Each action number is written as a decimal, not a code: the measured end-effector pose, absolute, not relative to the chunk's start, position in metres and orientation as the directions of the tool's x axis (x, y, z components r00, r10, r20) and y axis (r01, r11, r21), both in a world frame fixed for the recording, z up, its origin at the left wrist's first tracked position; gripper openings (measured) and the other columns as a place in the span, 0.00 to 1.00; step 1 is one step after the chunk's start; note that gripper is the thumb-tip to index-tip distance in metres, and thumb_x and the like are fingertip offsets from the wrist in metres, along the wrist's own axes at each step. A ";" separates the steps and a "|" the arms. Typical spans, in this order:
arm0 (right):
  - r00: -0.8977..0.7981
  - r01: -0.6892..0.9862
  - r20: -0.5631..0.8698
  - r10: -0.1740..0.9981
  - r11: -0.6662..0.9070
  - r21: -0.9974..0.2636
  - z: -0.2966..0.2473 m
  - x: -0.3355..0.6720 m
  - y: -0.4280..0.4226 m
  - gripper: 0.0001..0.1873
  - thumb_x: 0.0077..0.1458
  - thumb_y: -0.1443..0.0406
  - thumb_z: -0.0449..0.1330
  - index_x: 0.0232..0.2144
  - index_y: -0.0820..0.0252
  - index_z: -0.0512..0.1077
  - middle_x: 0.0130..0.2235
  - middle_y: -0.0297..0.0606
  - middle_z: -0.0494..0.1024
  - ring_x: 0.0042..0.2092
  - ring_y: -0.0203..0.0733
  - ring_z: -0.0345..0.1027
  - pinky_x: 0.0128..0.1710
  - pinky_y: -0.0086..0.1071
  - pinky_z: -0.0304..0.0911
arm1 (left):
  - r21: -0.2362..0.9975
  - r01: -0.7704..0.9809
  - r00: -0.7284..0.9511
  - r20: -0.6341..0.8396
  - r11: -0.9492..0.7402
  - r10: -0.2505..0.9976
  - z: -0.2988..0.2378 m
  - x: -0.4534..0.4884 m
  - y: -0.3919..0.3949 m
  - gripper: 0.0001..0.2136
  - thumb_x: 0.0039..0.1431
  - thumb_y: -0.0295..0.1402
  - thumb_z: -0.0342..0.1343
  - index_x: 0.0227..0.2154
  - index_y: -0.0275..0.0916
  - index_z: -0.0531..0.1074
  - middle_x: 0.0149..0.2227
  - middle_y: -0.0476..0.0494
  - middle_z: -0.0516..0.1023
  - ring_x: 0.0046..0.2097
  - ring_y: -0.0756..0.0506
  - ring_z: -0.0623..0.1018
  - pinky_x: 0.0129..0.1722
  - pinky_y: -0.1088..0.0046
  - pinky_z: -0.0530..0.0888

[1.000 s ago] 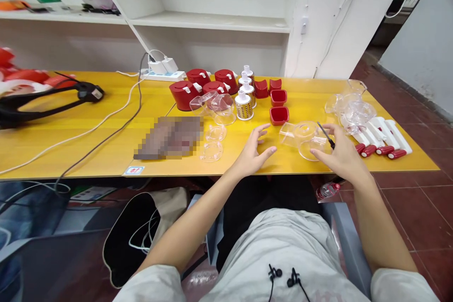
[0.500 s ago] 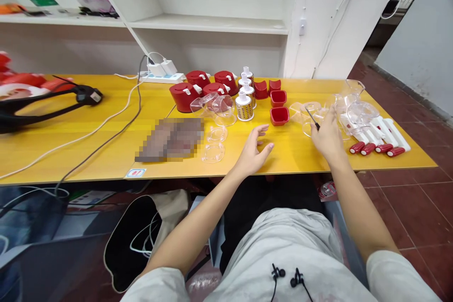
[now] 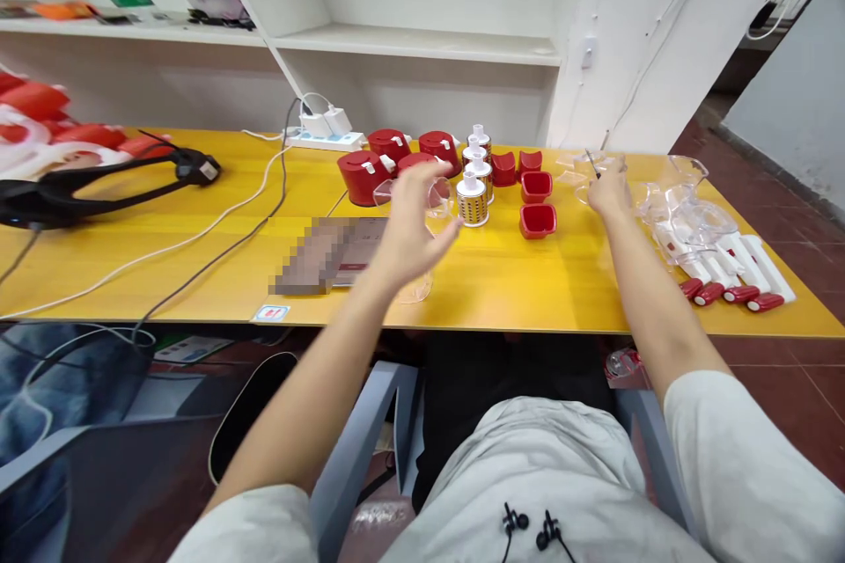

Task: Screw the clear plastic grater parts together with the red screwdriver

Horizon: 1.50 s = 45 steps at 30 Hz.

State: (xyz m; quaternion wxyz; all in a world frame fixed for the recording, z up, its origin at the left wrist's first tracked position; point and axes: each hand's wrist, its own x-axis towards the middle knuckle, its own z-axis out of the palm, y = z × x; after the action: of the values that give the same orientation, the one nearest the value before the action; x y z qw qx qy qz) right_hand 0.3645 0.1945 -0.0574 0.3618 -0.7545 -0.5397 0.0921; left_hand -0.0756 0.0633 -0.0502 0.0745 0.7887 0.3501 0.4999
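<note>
My left hand (image 3: 415,229) hangs over the table with thumb and fingers apart, holding nothing. Behind it are several red housings (image 3: 362,178) with white tabs, and clear plastic parts (image 3: 439,196) that it partly covers. To its right stand perforated metal grater drums (image 3: 473,201) with white tops. My right hand (image 3: 611,186) reaches to the far right part of the table, closed on a thin tool (image 3: 593,164) with a metal shaft; its exact kind is not clear. Clear plastic parts (image 3: 573,165) lie around this hand.
Red cups (image 3: 538,221) sit between my hands. White handles with red ends (image 3: 743,292) lie at the right, beside clear housings (image 3: 687,215). A partly blurred tablet-like panel (image 3: 360,251), cables (image 3: 247,237) and a black frame-like object (image 3: 99,193) occupy the left.
My left hand has risen and moved left, now in front of the red housings. My right hand has reached farther across the table with the thin tool still in it. The view has shifted slightly.
</note>
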 end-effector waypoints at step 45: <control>-0.066 0.618 -0.151 0.986 -0.078 -0.782 -0.010 0.271 0.199 0.10 0.85 0.59 0.69 0.48 0.58 0.81 0.48 0.55 0.95 0.23 0.36 0.60 0.19 0.33 0.57 | 0.361 0.716 0.369 0.531 -0.598 0.763 0.125 -0.102 0.078 0.54 0.48 0.67 0.82 0.74 0.41 0.88 0.70 0.29 0.84 0.66 0.30 0.87 0.77 0.42 0.82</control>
State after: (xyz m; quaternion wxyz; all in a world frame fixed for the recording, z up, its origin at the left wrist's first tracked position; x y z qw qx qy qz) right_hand 0.2713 0.1987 -0.0101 0.2507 -0.6357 -0.6310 0.3672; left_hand -0.1024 0.0784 0.1254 0.0348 0.8267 0.4471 0.3398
